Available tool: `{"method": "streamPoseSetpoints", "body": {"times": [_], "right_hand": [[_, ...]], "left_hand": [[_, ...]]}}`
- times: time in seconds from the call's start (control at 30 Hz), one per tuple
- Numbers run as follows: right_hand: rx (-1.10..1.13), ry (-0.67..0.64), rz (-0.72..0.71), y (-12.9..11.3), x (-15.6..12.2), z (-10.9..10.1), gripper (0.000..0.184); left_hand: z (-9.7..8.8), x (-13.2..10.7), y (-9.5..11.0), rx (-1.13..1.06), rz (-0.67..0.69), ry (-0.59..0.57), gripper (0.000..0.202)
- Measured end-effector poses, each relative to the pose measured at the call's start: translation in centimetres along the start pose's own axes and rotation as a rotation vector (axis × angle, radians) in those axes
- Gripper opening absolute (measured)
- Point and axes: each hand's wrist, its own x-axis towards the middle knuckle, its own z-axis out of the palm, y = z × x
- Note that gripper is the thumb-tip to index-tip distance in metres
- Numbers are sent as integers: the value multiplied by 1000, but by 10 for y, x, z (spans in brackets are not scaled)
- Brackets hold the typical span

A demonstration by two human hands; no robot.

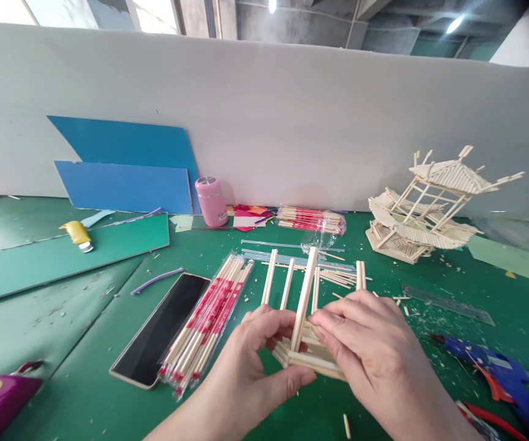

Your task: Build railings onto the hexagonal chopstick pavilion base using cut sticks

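Between my hands is a small wooden stick frame [317,362], with a flat base and several upright posts made of paired sticks. My left hand [255,361] grips its left corner, the thumb along the front edge and the fingers behind. My right hand [375,355] is closed over the frame's right side, its fingertips near the base of the front post [304,300]. Whether those fingertips pinch a separate small piece is hidden. Just left of my left hand lie wrapped packs of chopsticks [209,318], beside a black phone [161,331].
A pagoda-like stick model [430,208] stands back right. At right lies a blue glue gun [489,364], near red-handled pliers [489,419]. Loose sticks [338,277], a pink canister [212,202], a yellow cutter [78,234] and a purple tape measure [2,401] are about. Blue boards [127,187] lean on the partition.
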Motion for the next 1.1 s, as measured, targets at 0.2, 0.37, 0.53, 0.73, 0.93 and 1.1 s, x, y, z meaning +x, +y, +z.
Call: {"method": "streamPoseSetpoints", "body": {"times": [0.2,0.37,0.53,0.73,0.93,1.1], "right_hand": [[10,11,11,2,-1,1,21],[-11,5,7,0,-1,3,22],[5,97,21,2,-3,-7,25],[207,380,425,26,-27,-14,22],[347,320,534,34,-53,5,19],[308,304,300,18,-39,1,18]], "left_hand": [[0,-1,-1,-11,7,1,37],[-1,0,-2,-17,-3,0,37],[-3,0,-4,-42,9,20,36],[-10,-1,-13,-80,48,-10,30],[-15,-1,-27,-73,37,29,35],[-15,-2,-23,-47,41,23,31]]}}
